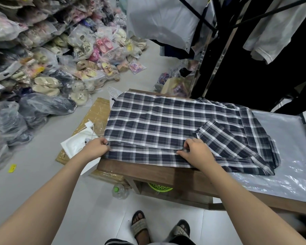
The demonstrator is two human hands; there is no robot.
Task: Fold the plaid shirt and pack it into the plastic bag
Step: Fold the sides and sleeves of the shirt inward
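A dark blue and white plaid shirt lies spread flat on a wooden table, one sleeve folded across its right part. My left hand pinches the folded edge at the shirt's near left corner. Further right along the same near edge, my right hand pinches the fold. Clear plastic bags lie flat on the table to the right, partly under the shirt's right end.
Heaps of bagged sandals cover the floor at left and back. Cardboard and a white box lie left of the table. A bottle stands under it. Dark and white garments hang at right. My sandalled feet are below.
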